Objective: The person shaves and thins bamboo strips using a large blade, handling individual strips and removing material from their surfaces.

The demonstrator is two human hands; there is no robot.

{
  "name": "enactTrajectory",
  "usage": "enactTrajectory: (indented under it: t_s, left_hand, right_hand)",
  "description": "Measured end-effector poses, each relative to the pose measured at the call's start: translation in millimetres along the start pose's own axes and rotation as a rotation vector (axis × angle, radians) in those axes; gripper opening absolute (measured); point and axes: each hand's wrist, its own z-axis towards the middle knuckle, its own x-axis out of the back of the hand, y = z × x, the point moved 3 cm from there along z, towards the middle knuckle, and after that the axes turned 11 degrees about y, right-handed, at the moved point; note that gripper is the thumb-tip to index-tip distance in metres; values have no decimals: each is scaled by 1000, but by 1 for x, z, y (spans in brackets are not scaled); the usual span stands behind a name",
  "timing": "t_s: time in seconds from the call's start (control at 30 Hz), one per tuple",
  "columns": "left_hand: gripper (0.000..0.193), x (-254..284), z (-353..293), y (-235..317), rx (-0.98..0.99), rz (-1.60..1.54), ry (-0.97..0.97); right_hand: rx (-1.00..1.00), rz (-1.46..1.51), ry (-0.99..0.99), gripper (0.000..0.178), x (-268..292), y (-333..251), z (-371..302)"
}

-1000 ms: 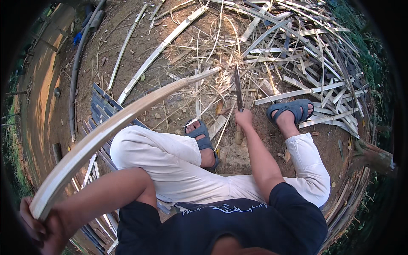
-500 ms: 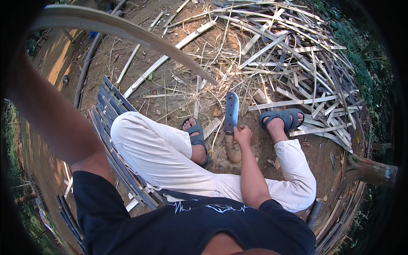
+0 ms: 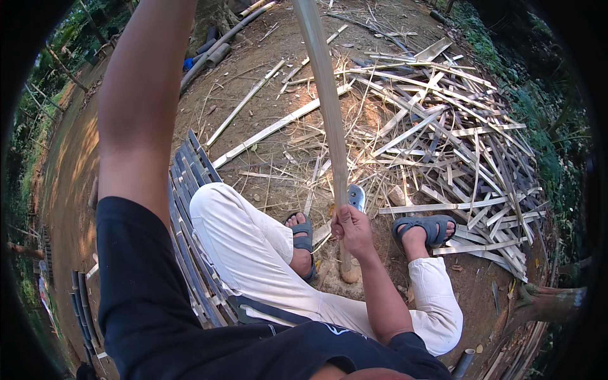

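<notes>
Bamboo strip (image 3: 329,120) now upright; blade (image 3: 356,197) seemingly against it.

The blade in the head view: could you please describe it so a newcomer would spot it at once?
Start at the long pale bamboo pole standing upright between the sandalled feet. Beside its lower part the right hand grips the blade, the only grey metal among tan bamboo strips.

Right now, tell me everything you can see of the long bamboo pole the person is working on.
The bamboo pole is a long, pale tan, smooth piece, standing nearly upright between the person's sandalled feet. Its lower end rests on the dirt by a wooden block. The right hand is at its lower part, holding a knife blade against it. The top runs out of the picture; the raised left arm reaches that way, hand unseen.
</notes>
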Motion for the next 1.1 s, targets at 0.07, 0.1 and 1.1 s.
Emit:
enactTrajectory:
  t_s: [0.07,0.1,1.1]
  left_hand:
    - [57,16,-33,-24,113,114,58]
    - [59,9,-63,-58,223,113,38]
    - [58,167,-332,69,-85,-254,623]
  right_hand:
    - [-50,62,12,40,-19,-16,10]
    - [-64,62,80,39,-5,-28,16]
    - [-360,415,-302,56,-141,-5,3]
